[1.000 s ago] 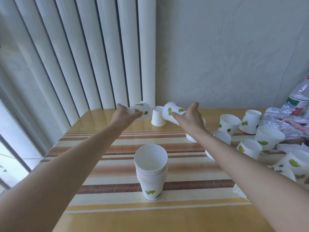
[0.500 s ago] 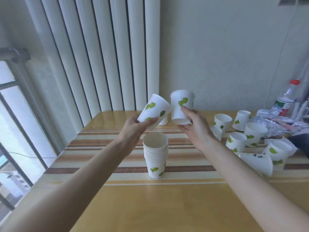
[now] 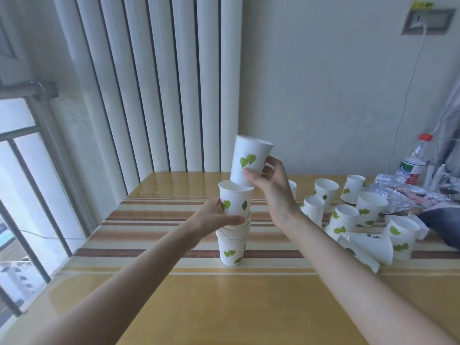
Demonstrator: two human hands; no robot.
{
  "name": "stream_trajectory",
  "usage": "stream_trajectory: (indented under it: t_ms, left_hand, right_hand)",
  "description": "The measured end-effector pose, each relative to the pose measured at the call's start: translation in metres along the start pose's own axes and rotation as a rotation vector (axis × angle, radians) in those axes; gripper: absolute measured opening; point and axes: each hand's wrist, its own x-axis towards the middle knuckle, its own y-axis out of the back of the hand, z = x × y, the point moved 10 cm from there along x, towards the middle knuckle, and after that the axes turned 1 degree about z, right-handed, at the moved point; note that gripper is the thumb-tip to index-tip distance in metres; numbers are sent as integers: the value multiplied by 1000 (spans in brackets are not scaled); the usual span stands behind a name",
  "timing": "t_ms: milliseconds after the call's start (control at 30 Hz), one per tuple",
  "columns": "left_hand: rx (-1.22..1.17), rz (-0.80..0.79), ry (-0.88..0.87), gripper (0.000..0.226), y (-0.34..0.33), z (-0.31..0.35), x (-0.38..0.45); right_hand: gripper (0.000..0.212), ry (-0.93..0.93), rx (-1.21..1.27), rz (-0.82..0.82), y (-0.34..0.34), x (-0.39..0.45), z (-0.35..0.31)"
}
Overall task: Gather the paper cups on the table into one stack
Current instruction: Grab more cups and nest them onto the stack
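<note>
White vertical blinds and a pale wall back a glossy yellow wooden table with a brown-and-cream striped runner, and we are right in the middle of a nesting move. Centre stage stands the stack of white paper cups printed with green leaves, upright on the runner, rims layered tight. The left hand curls its fingers round a leaf-print cup seated in the top of the stack, not yet pushed fully home. Directly above, the right hand pinches a second white leaf-print cup between thumb and fingers; it is upright, slightly tilted, with its base just at the rim of the cup below.

To land this well, I would say: square the upper cup so its base drops centred into the open mouth, keep the left hand bracing the stack against tipping, then press down gently. These thin paper walls look likely to crumple if squeezed, and the tower is tall enough to topple under a sideways shove.

Plenty remains, I judge. To the right stands a cluster of loose white paper cups, most upright, and one white cup lying on its side at the near edge of the group. Beyond them lie crumpled silver foil and a clear plastic bottle with a red cap.
</note>
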Motion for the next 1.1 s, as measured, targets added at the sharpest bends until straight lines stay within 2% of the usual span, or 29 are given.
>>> stream_trajectory:
  t_ms: [167, 333, 500, 633, 933, 1100]
  left_hand:
    - [1, -114, -40, 55, -9, -5, -4]
    - [27, 12, -45, 69, 4, -27, -2]
    - [-6, 93, -53, 67, 10, -36, -1]
    - [-30, 94, -65, 69, 13, -42, -2]
    - [-30, 155, -104, 49, 39, -41, 12]
    - [-39, 177, -87, 55, 79, -45, 34]
  right_hand:
    - [74, -11, -176, -141, -13, -12, 26]
    - [71, -95, -167, -192, -14, -28, 50]
    - [68, -130, -133, -147, -12, -35, 59]
    - [53, -108, -233, -165, -17, -33, 62]
    - [55, -160, -252, -99, -31, -12, 91]
    - [58, -178, -221, -104, -58, 21, 100]
